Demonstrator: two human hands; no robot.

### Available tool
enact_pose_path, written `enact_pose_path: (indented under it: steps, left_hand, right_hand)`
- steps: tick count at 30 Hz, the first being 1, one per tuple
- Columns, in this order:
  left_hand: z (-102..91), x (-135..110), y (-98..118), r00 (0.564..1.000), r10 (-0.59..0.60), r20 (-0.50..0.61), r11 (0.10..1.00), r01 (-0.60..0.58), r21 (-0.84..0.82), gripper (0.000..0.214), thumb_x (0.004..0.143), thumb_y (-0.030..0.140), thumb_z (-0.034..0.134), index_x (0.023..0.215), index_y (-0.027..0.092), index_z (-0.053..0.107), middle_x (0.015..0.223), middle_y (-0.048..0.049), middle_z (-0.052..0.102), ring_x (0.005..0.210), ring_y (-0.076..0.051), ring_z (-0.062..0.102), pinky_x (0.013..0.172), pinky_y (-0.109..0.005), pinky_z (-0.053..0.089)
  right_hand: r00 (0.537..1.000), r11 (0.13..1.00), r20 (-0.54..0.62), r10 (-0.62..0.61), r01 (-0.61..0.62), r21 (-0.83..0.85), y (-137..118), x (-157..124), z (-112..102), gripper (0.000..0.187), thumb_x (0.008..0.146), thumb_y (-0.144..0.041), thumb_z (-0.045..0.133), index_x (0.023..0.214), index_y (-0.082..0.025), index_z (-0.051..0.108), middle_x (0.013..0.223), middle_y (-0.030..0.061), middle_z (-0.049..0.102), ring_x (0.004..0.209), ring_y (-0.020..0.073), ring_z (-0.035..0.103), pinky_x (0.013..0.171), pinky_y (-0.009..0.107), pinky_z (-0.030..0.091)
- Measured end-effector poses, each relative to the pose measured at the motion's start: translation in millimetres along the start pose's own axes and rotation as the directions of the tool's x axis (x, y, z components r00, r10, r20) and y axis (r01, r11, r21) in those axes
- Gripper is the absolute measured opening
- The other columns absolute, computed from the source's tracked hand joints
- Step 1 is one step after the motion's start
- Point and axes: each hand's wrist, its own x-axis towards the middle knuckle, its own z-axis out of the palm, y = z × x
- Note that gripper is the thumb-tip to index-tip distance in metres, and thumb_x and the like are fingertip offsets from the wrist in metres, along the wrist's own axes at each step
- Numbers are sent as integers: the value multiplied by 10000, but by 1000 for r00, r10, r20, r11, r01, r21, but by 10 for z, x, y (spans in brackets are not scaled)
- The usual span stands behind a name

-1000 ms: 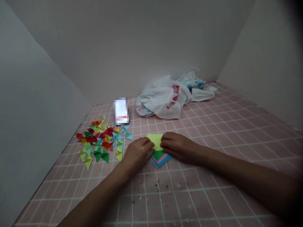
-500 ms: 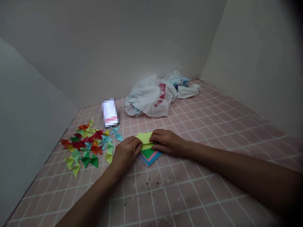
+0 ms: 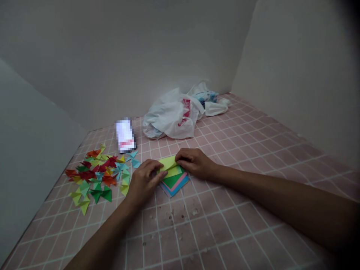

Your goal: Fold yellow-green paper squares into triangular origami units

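Observation:
A yellow sheet of paper (image 3: 169, 164) with a fold across it lies over a stack of coloured paper (image 3: 173, 183), whose green, pink and blue corners point toward me. My left hand (image 3: 144, 179) pinches the yellow paper's left edge between thumb and fingers. On the opposite side, my right hand (image 3: 194, 162) has its fingertips closed on the right end of the fold. To the left of my left hand, many small folded paper pieces (image 3: 97, 173) in red, orange, yellow, green and light blue are spread in a loose heap.
A phone (image 3: 125, 135) with a blurred, lit screen lies behind the folded pieces. Crumpled white plastic bags (image 3: 171, 116) rest against the back wall. The surface wears a pink checked cover (image 3: 219, 225), with walls at left, back and right.
The near flap of the yellow paper now stands partly raised from its crease. My fingers have shifted along its ends. The whole view has moved slightly, with things sitting further left.

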Motion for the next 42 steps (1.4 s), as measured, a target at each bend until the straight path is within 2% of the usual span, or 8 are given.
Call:
enact_pose_path:
  steps: [8, 11, 15, 21, 25, 30, 38, 42]
  left_hand:
    - [-68, -27, 77, 962, 44, -269, 996, -22, 82, 117, 944, 226, 526, 918, 203, 638, 884, -33, 712, 839, -176, 671, 768, -302, 515]
    - [-83, -40, 139, 944, 2, -330, 998, 17, 55, 100, 929, 249, 532, 895, 203, 615, 765, 3, 679, 692, -148, 653, 653, -259, 498]
    - [-60, -40, 218, 946, -200, -255, 965, 145, -220, 120, 908, 306, 565, 880, 196, 604, 647, 32, 633, 575, -130, 617, 568, -231, 480]
    - [-24, -25, 280, 907, -420, -33, 737, 320, -595, 255, 837, 418, 663, 907, 175, 631, 657, 28, 631, 609, -129, 606, 584, -227, 487]
    - [11, -17, 238, 876, -477, 76, 660, 414, -627, 297, 734, 411, 760, 693, 159, 608, 599, 27, 609, 542, -97, 544, 513, -189, 415]
    - [62, -22, 180, 856, -495, 152, 585, 457, -670, 312, 729, 427, 766, 683, 172, 592, 562, 19, 633, 480, -110, 560, 476, -201, 419]
    - [146, -58, 282, 888, -438, 138, 603, 404, -688, 242, 782, 394, 709, 789, 172, 610, 629, 21, 629, 491, -96, 541, 452, -190, 434]
    - [135, -66, 328, 894, -428, 132, 621, 397, -676, 215, 805, 371, 662, 779, 172, 583, 637, 24, 603, 481, -95, 542, 439, -197, 442]
  right_hand:
    - [989, 993, -149, 23, -6, 115, -129, -5, -21, 60, 885, -201, 576, 854, -163, 610, 819, 34, 614, 745, 144, 553, 691, 278, 436]
    - [993, 962, -85, 78, -53, 267, -159, -12, -5, 151, 822, -276, 693, 888, -162, 620, 821, 14, 595, 698, 124, 534, 642, 258, 426]
    - [964, 847, 84, 252, -262, 462, -173, -39, 76, 180, 821, -331, 677, 797, -165, 610, 682, -28, 540, 591, 102, 504, 547, 230, 396]
    - [874, 634, 161, 459, -449, 629, -250, -51, 118, 220, 817, -364, 630, 724, -190, 533, 515, -60, 516, 417, 88, 470, 426, 210, 356]
    - [886, 651, 170, 431, -435, 622, -274, -53, 91, 282, 866, -396, 575, 686, -181, 545, 477, -42, 535, 408, 90, 484, 423, 209, 359]
    - [893, 614, 171, 417, -415, 671, -226, -65, 121, 267, 792, -409, 681, 739, -193, 533, 506, -67, 536, 406, 81, 474, 414, 199, 356]
    - [894, 721, 121, 431, -422, 549, -227, -100, 115, 280, 855, -373, 634, 680, -181, 527, 487, -52, 522, 427, 77, 458, 431, 201, 324]
    - [892, 697, 149, 427, -429, 574, -234, -103, 116, 261, 846, -383, 653, 721, -177, 554, 535, -51, 530, 448, 77, 467, 435, 204, 337]
